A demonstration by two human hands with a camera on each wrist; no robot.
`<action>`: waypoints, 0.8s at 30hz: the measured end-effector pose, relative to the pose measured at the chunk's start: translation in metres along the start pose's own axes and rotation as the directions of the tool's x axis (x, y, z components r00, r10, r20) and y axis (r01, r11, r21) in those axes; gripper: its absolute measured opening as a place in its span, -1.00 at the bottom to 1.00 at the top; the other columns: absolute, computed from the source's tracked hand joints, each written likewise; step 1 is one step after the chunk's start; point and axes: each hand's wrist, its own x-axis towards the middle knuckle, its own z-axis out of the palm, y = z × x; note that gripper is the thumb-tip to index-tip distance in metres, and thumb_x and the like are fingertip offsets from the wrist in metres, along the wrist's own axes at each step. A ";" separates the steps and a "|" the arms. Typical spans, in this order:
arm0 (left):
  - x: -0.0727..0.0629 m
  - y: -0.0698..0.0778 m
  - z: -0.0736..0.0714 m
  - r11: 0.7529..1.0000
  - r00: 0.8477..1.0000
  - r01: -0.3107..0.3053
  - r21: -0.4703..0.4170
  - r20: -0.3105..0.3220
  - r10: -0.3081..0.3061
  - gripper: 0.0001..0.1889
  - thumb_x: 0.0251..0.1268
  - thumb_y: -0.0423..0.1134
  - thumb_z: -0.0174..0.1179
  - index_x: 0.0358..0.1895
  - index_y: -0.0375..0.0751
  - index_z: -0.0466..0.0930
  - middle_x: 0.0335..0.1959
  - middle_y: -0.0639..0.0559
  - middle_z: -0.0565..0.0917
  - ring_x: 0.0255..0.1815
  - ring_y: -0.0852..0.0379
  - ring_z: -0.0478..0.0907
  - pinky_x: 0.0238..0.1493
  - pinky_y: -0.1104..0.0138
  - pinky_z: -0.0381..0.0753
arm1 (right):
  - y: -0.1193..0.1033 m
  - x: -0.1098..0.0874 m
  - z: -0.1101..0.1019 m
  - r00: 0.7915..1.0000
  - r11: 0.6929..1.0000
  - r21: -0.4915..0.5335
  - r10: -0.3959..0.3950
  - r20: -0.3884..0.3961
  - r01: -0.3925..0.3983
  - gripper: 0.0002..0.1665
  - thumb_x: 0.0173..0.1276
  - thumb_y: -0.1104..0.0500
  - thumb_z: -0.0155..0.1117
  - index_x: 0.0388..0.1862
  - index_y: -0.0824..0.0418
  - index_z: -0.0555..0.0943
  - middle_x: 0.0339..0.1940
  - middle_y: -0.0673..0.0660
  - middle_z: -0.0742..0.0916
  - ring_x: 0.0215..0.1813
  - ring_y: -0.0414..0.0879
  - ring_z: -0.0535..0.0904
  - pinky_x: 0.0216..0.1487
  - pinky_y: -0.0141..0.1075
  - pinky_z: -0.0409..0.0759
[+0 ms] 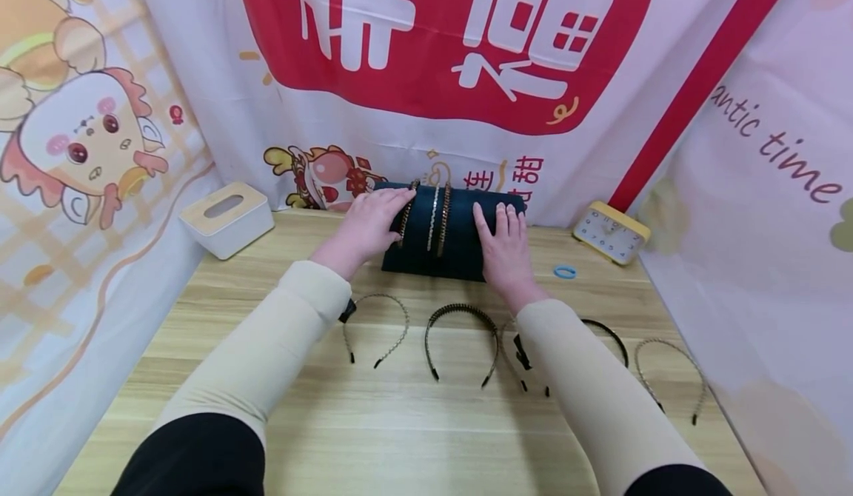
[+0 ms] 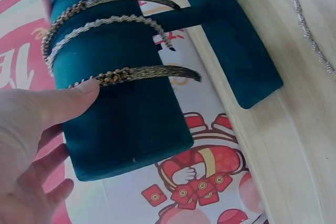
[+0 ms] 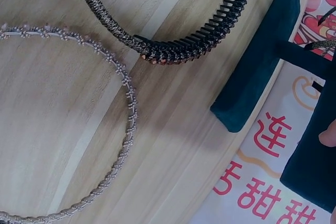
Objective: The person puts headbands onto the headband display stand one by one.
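A dark teal velvet display roll (image 1: pixel 460 233) on a T-shaped stand holds three beaded headbands side by side. My left hand (image 1: pixel 369 226) grips the leftmost headband (image 1: pixel 406 218), its thumb on the beads in the left wrist view, where that headband (image 2: pixel 126 75) curves over the roll. The silvery headband (image 1: pixel 432 218) and a brown-gold headband (image 1: pixel 444 218) sit to its right. My right hand (image 1: pixel 506 248) rests on the roll's right part with its fingers spread and fairly straight. Only fingertips of it show at the edge of the right wrist view.
On the table lie a headband with a dark bow (image 1: pixel 405 318), a black toothed headband (image 1: pixel 462 308), more partly under my right arm and a beaded headband (image 1: pixel 693 366) at right. Behind stand a tissue box (image 1: pixel 229 222), a yellow clock (image 1: pixel 611 233) and a blue ring (image 1: pixel 564 272).
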 end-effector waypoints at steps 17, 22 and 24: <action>0.011 0.021 0.006 0.999 0.999 0.040 -0.005 -0.002 -0.040 -0.14 0.18 -0.02 0.43 0.52 -0.04 0.22 0.49 0.04 0.29 0.52 -0.04 0.09 0.47 -0.02 -0.02 | -0.001 0.001 -0.001 1.000 1.000 0.016 0.019 0.016 -0.020 0.26 0.14 0.23 0.45 0.64 0.00 -0.14 0.48 0.47 0.12 0.50 0.37 -0.04 0.51 0.11 -0.33; 0.013 0.023 0.007 0.999 0.999 0.050 -0.004 0.004 -0.050 -0.14 0.19 -0.01 0.42 0.53 -0.01 0.20 0.50 0.06 0.28 0.52 -0.02 0.08 0.48 -0.02 -0.05 | -0.002 0.001 -0.001 1.000 1.000 0.015 0.022 0.012 -0.023 0.25 0.15 0.23 0.44 0.64 0.01 -0.13 0.48 0.47 0.12 0.50 0.37 -0.05 0.51 0.11 -0.34; 0.012 0.022 0.008 0.999 0.999 0.048 -0.014 0.009 -0.048 -0.12 0.19 -0.01 0.42 0.54 0.00 0.18 0.51 0.07 0.25 0.53 -0.01 0.05 0.49 -0.02 -0.07 | -0.002 0.000 -0.001 1.000 1.000 0.013 0.024 0.014 -0.025 0.25 0.15 0.23 0.44 0.64 0.01 -0.13 0.48 0.47 0.12 0.50 0.37 -0.04 0.50 0.11 -0.34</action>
